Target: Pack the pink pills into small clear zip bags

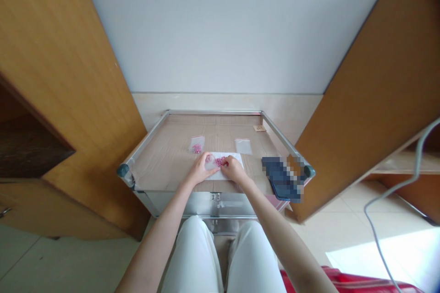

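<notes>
Two tall orange-brown wood-veneer cabinet doors stand open at either side of a white painted wall. Below the wall sits a low steel-framed surface topped with flattened brown cardboard. On it, toward the right front corner, lies a flat dark blue object, pixelated and too blurred to name. Nearer the middle is a white paper sheet. Behind the sheet lie a small clear plastic bag holding pink beads and, well apart from it, a clear plastic bag with nothing visible inside. The left hand and right hand rest close together on the sheet, around a loose cluster of small pink beads. Their fingers bunch at the cluster; clamped or merely touching, cannot tell.
</notes>
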Action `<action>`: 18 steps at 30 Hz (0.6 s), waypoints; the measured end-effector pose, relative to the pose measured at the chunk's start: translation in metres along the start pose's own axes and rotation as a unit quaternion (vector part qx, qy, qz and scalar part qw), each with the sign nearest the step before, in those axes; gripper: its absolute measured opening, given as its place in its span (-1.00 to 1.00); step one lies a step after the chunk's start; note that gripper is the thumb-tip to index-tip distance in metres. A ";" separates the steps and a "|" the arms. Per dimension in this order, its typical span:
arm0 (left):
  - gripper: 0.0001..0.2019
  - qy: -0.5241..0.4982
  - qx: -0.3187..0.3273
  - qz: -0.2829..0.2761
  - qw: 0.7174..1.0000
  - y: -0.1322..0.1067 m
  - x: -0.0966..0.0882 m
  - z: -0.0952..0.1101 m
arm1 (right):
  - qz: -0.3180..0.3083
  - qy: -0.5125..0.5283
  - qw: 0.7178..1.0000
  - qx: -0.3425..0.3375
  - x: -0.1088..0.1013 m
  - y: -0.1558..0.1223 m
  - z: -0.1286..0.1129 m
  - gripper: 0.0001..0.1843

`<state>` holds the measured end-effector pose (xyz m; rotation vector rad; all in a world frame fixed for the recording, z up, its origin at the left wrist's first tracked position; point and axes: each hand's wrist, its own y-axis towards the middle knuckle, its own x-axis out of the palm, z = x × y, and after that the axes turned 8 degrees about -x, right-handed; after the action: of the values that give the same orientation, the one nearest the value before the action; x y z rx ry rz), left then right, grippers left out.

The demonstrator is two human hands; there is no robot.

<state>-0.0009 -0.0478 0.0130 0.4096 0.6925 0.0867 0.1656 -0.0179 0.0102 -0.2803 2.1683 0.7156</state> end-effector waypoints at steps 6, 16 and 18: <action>-0.54 -0.003 -0.010 -0.010 1.000 0.000 -0.001 0.002 | 0.048 0.112 0.992 0.039 -0.008 0.007 -0.003 -0.86; -0.54 -0.005 -0.003 -0.005 1.000 0.000 0.000 0.001 | 0.062 0.203 0.977 0.006 -0.013 0.012 -0.012 -0.77; -0.54 -0.004 -0.002 -0.005 1.000 0.000 0.001 0.000 | 0.118 0.188 0.975 0.025 -0.010 0.010 -0.003 -0.76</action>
<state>-0.0002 -0.0480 0.0125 0.4024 0.6863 0.0773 0.1660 -0.0124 0.0235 -0.1396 2.6080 0.7861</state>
